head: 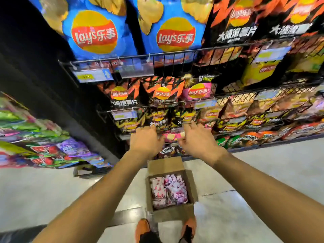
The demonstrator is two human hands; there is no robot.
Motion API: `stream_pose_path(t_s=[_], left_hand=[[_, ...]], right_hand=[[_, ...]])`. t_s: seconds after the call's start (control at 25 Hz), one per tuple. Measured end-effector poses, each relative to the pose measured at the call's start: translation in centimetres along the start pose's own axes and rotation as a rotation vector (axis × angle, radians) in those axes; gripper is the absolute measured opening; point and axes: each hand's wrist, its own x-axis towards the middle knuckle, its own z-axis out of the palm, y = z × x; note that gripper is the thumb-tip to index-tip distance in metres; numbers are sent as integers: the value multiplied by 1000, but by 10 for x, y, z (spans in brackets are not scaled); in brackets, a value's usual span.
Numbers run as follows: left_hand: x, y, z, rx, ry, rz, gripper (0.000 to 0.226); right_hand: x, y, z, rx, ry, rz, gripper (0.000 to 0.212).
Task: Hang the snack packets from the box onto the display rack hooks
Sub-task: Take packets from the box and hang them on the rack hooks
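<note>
Bright overhead light is flooding the floor [263,172] and glaring off the glossy bags [94,35]. The wide lens is bowing the rack [175,52] toward the edges. Bags at far left and right are smearing into blur; the upper-left corner is lying dark.

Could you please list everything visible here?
blue Lay's bags: two, blue, top left
black Lay's bags: two, black and orange, top right
wire rack: one, black, ahead, stocked with smaller bags
price tags: several, yellow and blue, on rack rails
side packets: many, green, purple, red, left
cardboard box: one, brown, open on floor
boxed packets: many, pink and white, inside it
pink packet: one, pink, at rack between hands
shoes: two, orange, beside box
left hand: one, at pink packet's left edge
right hand: one, at its right edge; grip unclear
</note>
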Motion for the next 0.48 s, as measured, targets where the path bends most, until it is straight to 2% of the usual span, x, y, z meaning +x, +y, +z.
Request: stream_pose_path(t_s=[0.16, 0.32, 0.48], left_hand=[[7, -14, 74, -60, -94, -98, 51], [21, -32, 159, -105, -215, -148, 57], [39, -50, 244, -176, -308, -156, 53]], right_hand=[[15, 7, 64, 35, -129, -55, 52], [25, 9, 147, 45, -248, -33, 53], [31, 16, 225, 68, -359, -2, 54]])
